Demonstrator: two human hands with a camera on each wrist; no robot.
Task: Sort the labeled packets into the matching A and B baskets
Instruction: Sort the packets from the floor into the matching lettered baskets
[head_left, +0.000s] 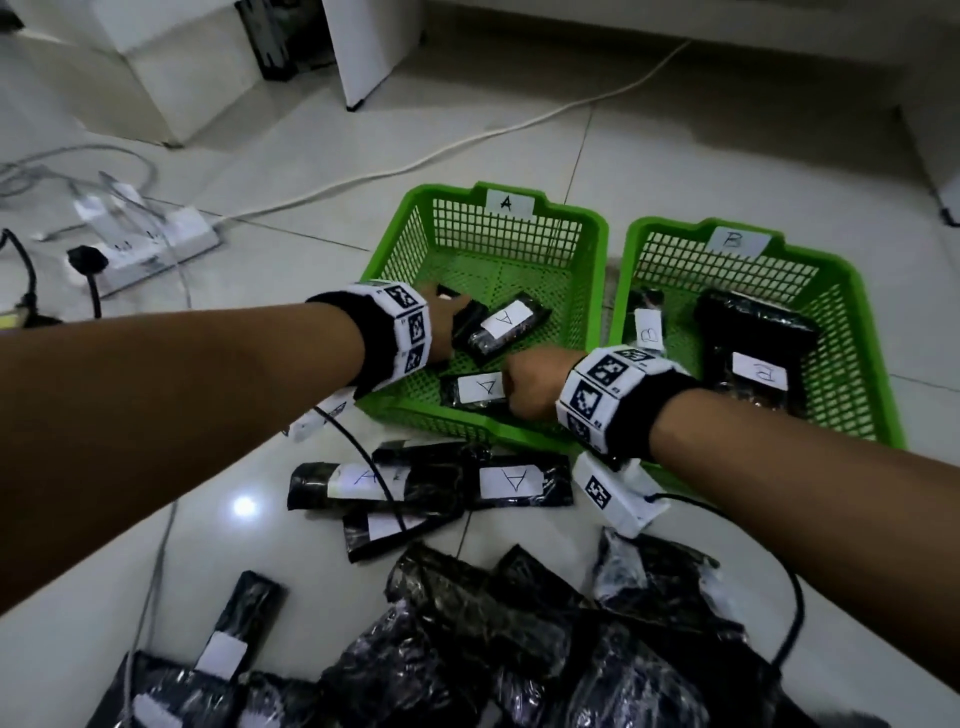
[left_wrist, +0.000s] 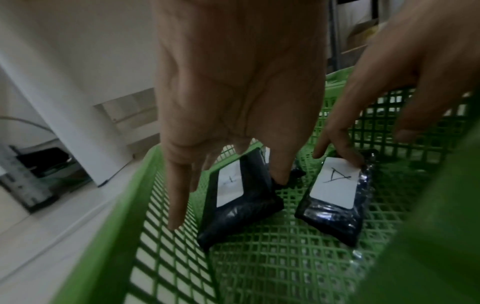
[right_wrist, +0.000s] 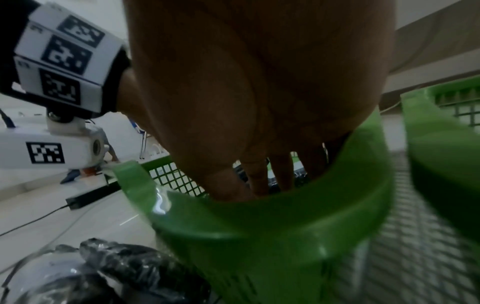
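Note:
Green basket A (head_left: 592, 223) and green basket B (head_left: 857, 291) stand side by side on the tiled floor. Both hands reach into basket A. My left hand (head_left: 445, 317) (left_wrist: 242, 170) pinches one end of a black packet (head_left: 506, 325) (left_wrist: 241, 201) with a white label, thumb in front and fingers behind. My right hand (head_left: 527, 384) (left_wrist: 337, 156) pinches the edge of another black packet marked A (head_left: 480, 389) (left_wrist: 335, 185) near the front wall. The right wrist view shows my right hand (right_wrist: 259, 185) dipping behind the rim of basket A (right_wrist: 259, 222); the packet is hidden there.
Basket B holds two packets marked B (head_left: 649, 332) (head_left: 758, 371). Loose A packets (head_left: 511, 480) (head_left: 363, 478) lie on the floor in front of basket A, with a pile of black packets (head_left: 519, 649) nearer me. A power strip (head_left: 145, 244) and cables lie to the left.

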